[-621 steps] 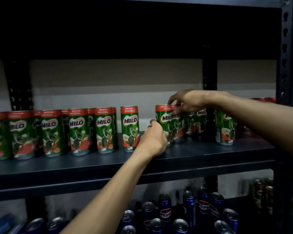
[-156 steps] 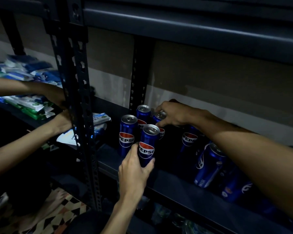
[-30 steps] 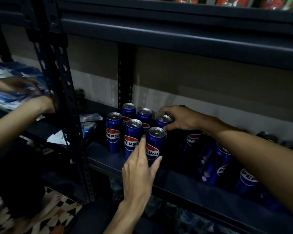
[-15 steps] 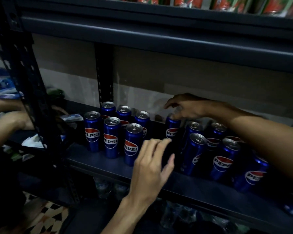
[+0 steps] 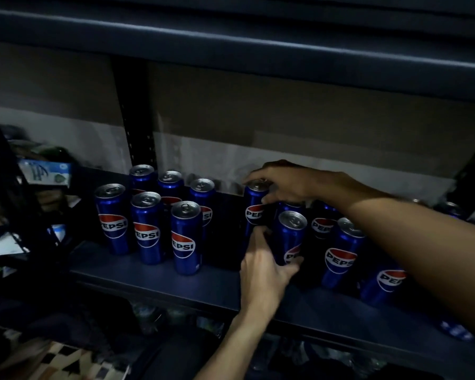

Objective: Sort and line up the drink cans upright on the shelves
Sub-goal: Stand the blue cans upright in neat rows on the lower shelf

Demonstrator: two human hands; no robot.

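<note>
At lower centre of the frame the left grip [image 5: 261, 270] curls round the front Pepsi can [image 5: 290, 231] on the shelf [image 5: 203, 286], while just behind, mid-frame, the right grip [image 5: 283, 182] clasps the rear Pepsi can [image 5: 254, 212] by its top, six more cans [image 5: 146, 229] standing at left

Bare shelf [image 5: 222, 283] between can clusters [image 5: 185, 237]

Pepsi cans [image 5: 185, 237]: 6 in left group, 2 rows of 3. Right group: at least 6 more, plus approx. 2 tops at far right. An arm [image 5: 401, 231] hides some, so exact total can't be told. Hands: 2, left hand [image 5: 261, 270] & right hand [image 5: 283, 182]. Shelf boards [image 5: 154, 281]: 2. Blue-white packet [image 5: 47, 171]: 1.
</note>
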